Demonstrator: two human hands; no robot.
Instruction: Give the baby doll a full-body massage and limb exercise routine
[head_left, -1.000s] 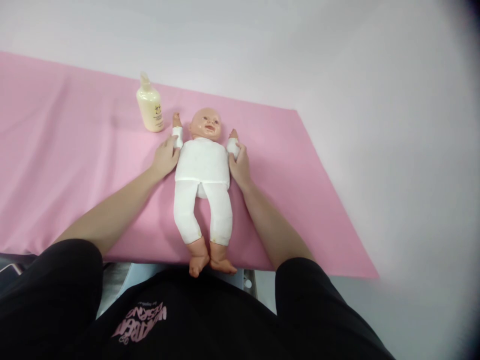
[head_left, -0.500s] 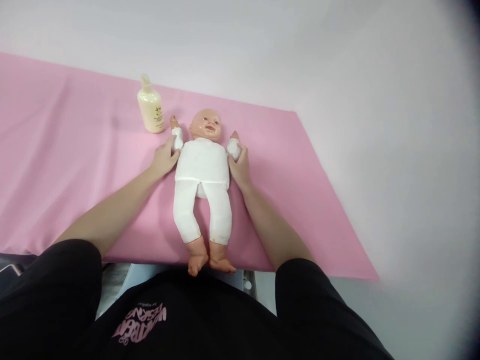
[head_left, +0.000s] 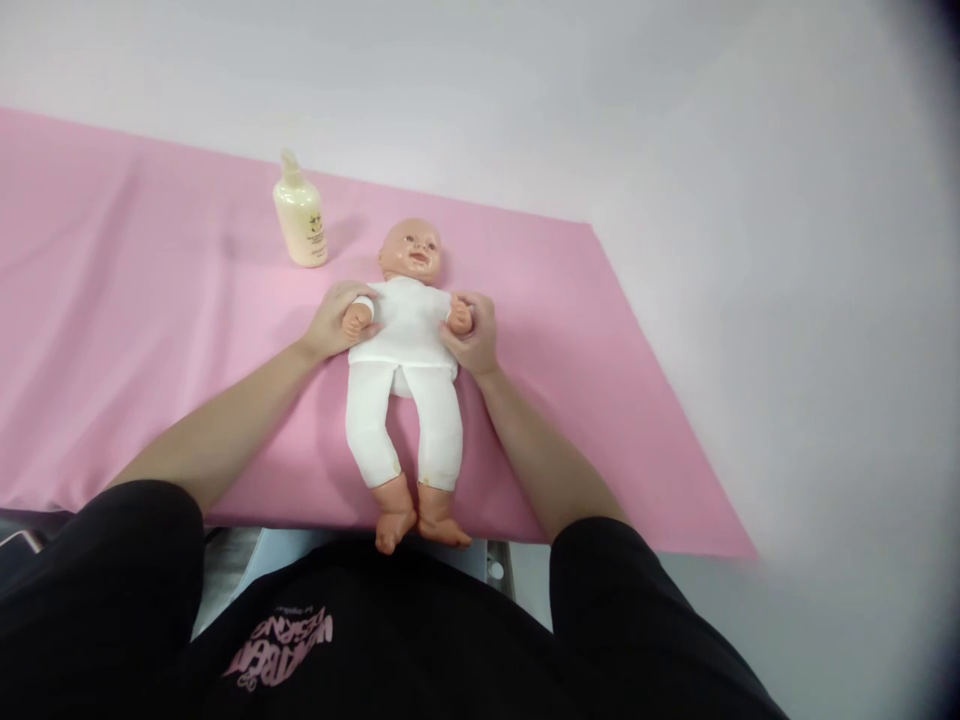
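Note:
A baby doll [head_left: 405, 325] in a white top and white trousers lies on its back, head away from me and bare feet toward me. My left hand [head_left: 335, 318] is closed around the doll's arm on the left, with the doll's small hand poking out between thumb and fingers. Around the doll's other arm, my right hand [head_left: 478, 335] is closed in the same way. Both doll arms are bent in beside its chest, partly hidden by my fingers.
A cream pump bottle [head_left: 301, 220] stands upright beyond my left hand, left of the doll's head. Pink cloth [head_left: 187, 330] covers the table under everything. The doll's feet reach over the near edge. A white wall [head_left: 525, 100] rises behind.
Both doll arms have come down from beside the head to the sides of the chest. My hands have moved with them, and the doll's hands now point toward me.

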